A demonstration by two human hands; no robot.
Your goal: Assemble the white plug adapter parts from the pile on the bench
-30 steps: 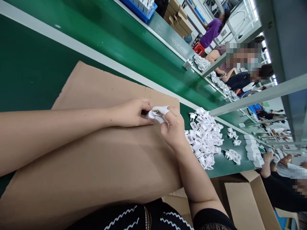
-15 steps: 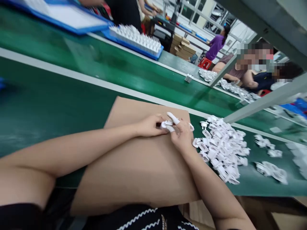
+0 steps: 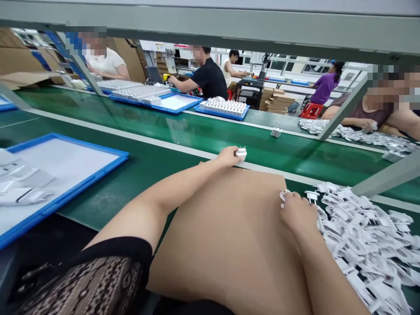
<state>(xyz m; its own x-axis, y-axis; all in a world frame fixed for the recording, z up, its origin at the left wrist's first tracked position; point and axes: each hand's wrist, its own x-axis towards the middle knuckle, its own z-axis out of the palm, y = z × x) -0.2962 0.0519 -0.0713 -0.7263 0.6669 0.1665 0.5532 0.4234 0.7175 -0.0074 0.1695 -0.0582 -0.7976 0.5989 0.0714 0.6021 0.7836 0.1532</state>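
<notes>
My left hand [image 3: 228, 156] is closed on a white plug adapter [image 3: 241, 153], held over the white strip beyond the far edge of the cardboard sheet [image 3: 229, 227]. The adapter's pins point up. To the right, my right hand [image 3: 298, 214] is bent over the cardboard's right edge, next to a pile of white plug parts [image 3: 364, 232]. White covers are on some of its fingertips. At those fingertips is a white oval-rimmed plug part [image 3: 282, 196], partly hidden by the fingers, which seem closed on it.
A blue-rimmed tray [image 3: 88, 151] with white pieces lies at left. Past the green conveyor belt [image 3: 197, 135] are more trays, a tray of white plugs [image 3: 223, 107] and a small adapter [image 3: 276, 132]. A slanted post [image 3: 390, 168] rises at right; several people sit beyond.
My hands have parted: the left moved away and forward with the adapter, the right went to the plug part beside the pile. The view has turned left and levelled.
</notes>
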